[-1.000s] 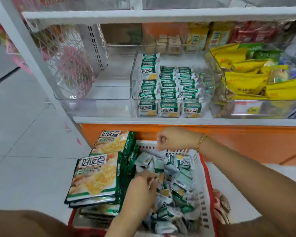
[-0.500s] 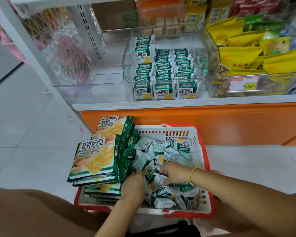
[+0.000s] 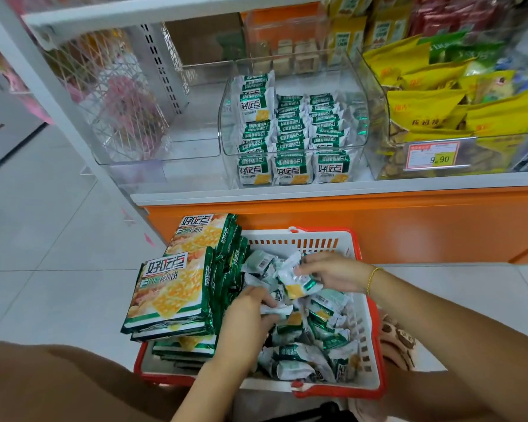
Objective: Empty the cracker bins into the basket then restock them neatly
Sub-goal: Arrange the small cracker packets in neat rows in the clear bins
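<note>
A: Where's the stock?

B: Mostly in the white slotted plastic basket with the red rim [image 3: 302, 243], on the floor tiles against the orange shelf base. Loose small green-and-white cracker packets [image 3: 317, 339] heaped in its right part. Large flat green cracker packs [image 3: 171, 290] stacked along its left side, the top ones overhanging the rim.

A: Hands?

B: Both in the basket. Left hand [image 3: 247, 312] is down in the heap, fingers curled round a crumpled white packet. Right hand [image 3: 333, 271], thin gold bracelet [image 3: 371, 277] at the wrist, pinches one packet [image 3: 299, 284] between thumb and fingertips, just above the heap.

A: Shelf?

B: Middle clear plastic bin [image 3: 357, 117] holds three tidy rows of the same small packets [image 3: 290, 132], standing on edge, labels facing front. Left row runs taller at the back. Neighbouring bin to the right has yellow snack bags [image 3: 424, 105] and a red-and-yellow price tag [image 3: 433, 155] on its front.
</note>
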Demonstrator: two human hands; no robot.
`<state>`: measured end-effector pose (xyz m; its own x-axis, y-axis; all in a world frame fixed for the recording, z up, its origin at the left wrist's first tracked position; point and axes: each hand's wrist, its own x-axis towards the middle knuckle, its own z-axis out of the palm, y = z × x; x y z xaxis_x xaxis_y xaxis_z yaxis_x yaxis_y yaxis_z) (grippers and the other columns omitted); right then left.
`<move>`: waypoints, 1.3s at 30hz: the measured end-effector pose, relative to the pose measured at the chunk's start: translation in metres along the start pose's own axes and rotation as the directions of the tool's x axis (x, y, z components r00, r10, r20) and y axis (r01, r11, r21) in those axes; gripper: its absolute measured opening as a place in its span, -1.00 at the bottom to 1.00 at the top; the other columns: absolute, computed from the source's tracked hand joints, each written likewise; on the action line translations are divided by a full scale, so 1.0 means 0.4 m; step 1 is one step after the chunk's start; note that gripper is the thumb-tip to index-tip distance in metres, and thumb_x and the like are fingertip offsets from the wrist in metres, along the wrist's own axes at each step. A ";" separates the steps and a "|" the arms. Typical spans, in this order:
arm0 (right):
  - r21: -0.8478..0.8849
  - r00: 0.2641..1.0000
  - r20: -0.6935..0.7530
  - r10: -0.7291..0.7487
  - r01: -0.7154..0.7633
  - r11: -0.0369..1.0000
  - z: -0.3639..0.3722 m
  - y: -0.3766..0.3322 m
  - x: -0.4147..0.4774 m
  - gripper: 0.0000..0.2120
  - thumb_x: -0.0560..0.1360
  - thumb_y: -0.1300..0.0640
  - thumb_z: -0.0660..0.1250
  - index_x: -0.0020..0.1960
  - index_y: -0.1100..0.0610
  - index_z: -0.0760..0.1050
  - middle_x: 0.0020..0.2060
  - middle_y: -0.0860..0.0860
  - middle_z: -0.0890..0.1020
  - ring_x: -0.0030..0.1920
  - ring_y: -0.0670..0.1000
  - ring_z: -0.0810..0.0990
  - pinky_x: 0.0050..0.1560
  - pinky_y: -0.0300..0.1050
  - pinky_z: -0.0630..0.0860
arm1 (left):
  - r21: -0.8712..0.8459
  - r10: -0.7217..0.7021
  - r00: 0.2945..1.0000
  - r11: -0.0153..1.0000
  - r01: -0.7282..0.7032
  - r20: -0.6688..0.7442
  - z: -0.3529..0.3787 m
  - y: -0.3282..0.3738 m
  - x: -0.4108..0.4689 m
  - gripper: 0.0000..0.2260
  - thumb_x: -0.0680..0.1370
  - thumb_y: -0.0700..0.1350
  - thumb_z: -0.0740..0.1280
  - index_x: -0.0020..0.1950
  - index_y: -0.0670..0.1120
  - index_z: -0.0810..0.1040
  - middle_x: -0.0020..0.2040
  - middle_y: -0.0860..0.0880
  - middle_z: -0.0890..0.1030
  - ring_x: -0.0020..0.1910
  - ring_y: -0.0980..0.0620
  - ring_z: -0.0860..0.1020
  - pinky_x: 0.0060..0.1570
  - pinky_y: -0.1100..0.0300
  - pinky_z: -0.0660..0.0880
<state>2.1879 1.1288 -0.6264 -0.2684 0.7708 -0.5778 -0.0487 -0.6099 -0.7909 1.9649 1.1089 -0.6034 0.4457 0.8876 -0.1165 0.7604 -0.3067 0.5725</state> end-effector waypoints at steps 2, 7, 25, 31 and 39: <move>0.184 1.000 -0.015 0.018 -0.015 0.983 -0.030 -0.032 -0.013 -0.62 0.42 0.15 0.42 0.20 0.23 0.49 0.31 -0.03 0.37 0.33 -0.05 0.34 0.16 0.03 0.51 | -0.054 0.044 0.998 0.997 -0.047 -0.045 -0.017 0.010 0.006 -0.85 0.50 -0.12 0.43 -0.08 0.01 0.46 -0.03 0.15 0.44 -0.04 0.16 0.46 -0.06 0.35 0.37; 0.174 0.988 0.141 0.070 -0.094 0.980 -0.059 -0.061 -0.033 -0.07 0.14 0.09 0.67 0.39 0.22 0.30 0.30 0.09 0.45 0.20 0.12 0.52 0.32 0.29 0.37 | -0.205 0.211 0.972 0.952 -0.228 -0.100 -0.060 0.024 0.015 -0.81 0.45 -0.21 0.47 -0.09 0.04 0.54 -0.01 0.20 0.53 0.02 0.26 0.52 0.01 0.37 0.49; -0.094 0.976 -0.040 -0.212 0.207 0.974 0.012 -0.253 -0.065 -0.46 0.38 -0.03 0.40 0.28 0.22 0.51 0.18 0.07 0.60 0.16 0.01 0.57 0.03 -0.06 0.61 | -0.867 -0.361 0.929 0.485 0.116 -0.078 -0.103 0.138 0.111 -0.78 0.61 -0.03 0.24 0.23 0.05 0.55 0.15 0.02 0.63 0.11 0.08 0.59 0.10 0.19 0.52; -0.581 0.838 -0.153 -0.523 0.352 0.734 0.059 -0.318 -0.103 -0.78 0.42 -0.08 0.44 -0.05 0.06 0.66 -0.13 0.18 0.67 -0.44 -0.09 0.53 -0.34 -0.28 0.50 | -0.965 -0.348 0.914 0.082 0.250 0.207 -0.135 0.174 0.127 -0.45 0.44 0.22 0.25 0.31 -0.08 0.49 0.17 -0.03 0.61 0.13 -0.06 0.60 0.00 0.13 0.54; -0.678 0.807 -0.032 -0.589 0.416 0.606 0.078 -0.375 -0.130 -0.74 0.35 -0.21 0.38 0.01 -0.19 0.65 -0.03 -0.17 0.66 -0.02 0.02 0.66 0.01 -0.09 0.57 | -0.958 -0.167 0.948 0.054 0.282 0.270 -0.204 0.183 0.140 -0.36 0.27 0.01 0.49 0.32 -0.12 0.48 0.24 0.06 0.50 0.35 -0.01 0.40 0.06 0.08 0.59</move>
<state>2.1790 1.1746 -0.4715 -0.1576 0.9875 -0.0068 0.5108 0.0757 -0.8563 2.0071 1.1644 -0.5017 0.4233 0.8002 -0.4247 -0.2860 0.5629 0.7754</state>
